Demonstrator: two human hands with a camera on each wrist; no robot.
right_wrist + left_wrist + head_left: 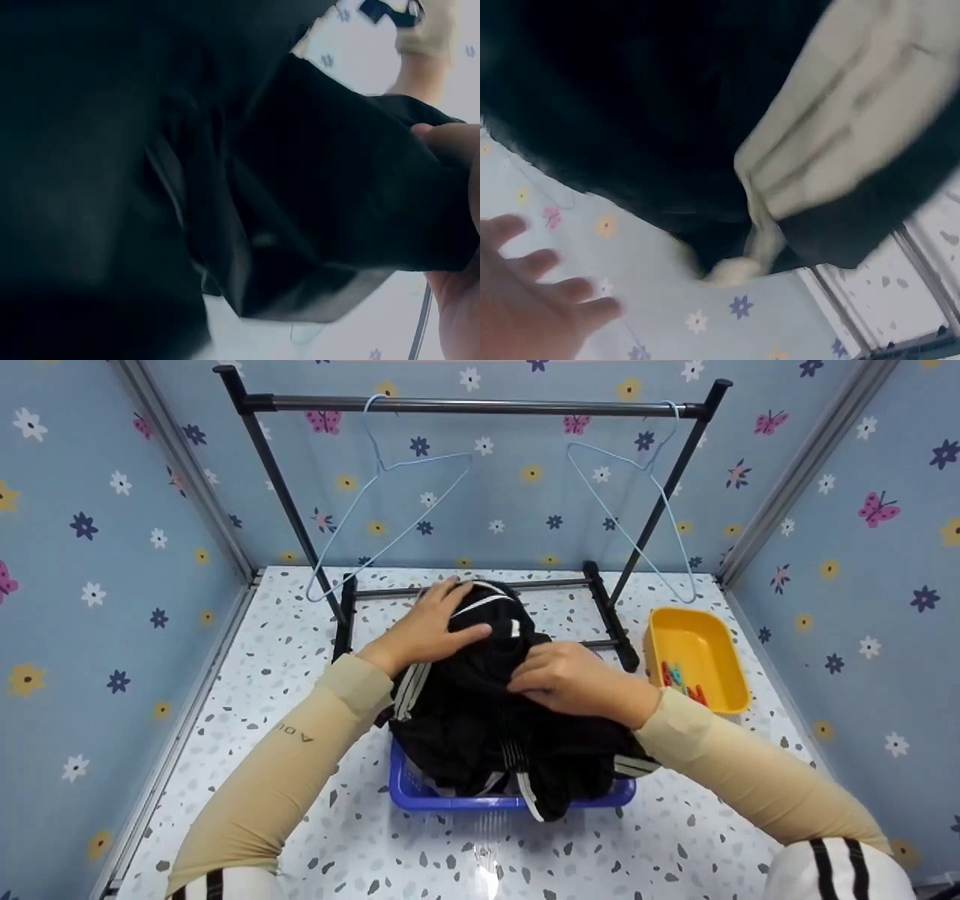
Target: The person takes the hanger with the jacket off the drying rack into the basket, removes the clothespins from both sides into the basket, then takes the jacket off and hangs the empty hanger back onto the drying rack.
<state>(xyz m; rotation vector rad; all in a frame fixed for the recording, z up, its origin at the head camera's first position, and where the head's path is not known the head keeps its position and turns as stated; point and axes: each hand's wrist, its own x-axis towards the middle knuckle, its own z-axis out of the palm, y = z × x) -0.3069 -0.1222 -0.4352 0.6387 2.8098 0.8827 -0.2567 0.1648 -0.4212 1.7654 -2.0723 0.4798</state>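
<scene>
A bunched black garment with white stripes (480,735) is lifted in part above a blue basket (465,804) and hangs over its front rim. My left hand (431,630) lies against the garment's upper left, thumb and fingers spread. In the left wrist view the fingers (544,285) are straight, beside the dark cloth and its pale striped band. On the other side, my right hand (574,679) grips a fold of the garment. The right wrist view has that hand (457,300) at the right edge, its thumb on the black cloth (352,180).
Behind the basket stands a black clothes rack (480,406). From its bar hang two light blue hangers, one at left (382,469) and one at right (649,471). A yellow bin (712,660) to the right holds several coloured clothespins (682,682). Patterned walls enclose the speckled table.
</scene>
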